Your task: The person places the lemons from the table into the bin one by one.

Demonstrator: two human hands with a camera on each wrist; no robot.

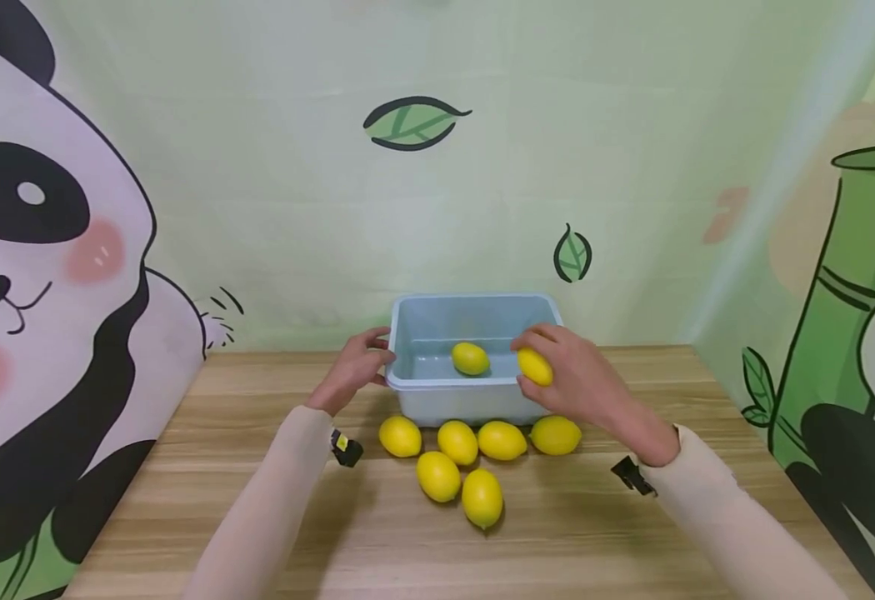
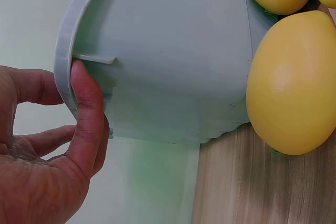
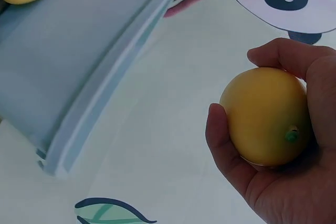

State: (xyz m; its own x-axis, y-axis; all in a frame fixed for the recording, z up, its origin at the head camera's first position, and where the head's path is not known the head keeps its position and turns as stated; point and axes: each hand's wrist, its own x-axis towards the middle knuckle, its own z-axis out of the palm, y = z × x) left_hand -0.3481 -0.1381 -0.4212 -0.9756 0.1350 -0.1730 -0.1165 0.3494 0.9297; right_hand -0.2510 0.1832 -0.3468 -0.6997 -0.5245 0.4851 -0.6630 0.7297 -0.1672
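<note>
A light blue plastic bin (image 1: 437,400) stands on the wooden table, with one lemon (image 1: 471,358) lying inside. My left hand (image 1: 358,360) grips the bin's left rim; the left wrist view shows its thumb (image 2: 88,103) on the outer wall below the lip and a finger over the edge. In my right hand (image 1: 580,375) is another lemon (image 3: 265,116), held between thumb and fingers above the bin's front right corner. Several lemons (image 1: 502,440) lie on the table along the front of the bin, two of them closer to me (image 1: 482,497).
The wooden table (image 1: 580,533) reaches back to a green printed backdrop (image 1: 295,183) with pandas, leaves and bamboo. The bin stands near the table's back edge. Small black devices sit at both wrists, one at the left cuff (image 1: 346,448) and one at the right cuff (image 1: 632,476).
</note>
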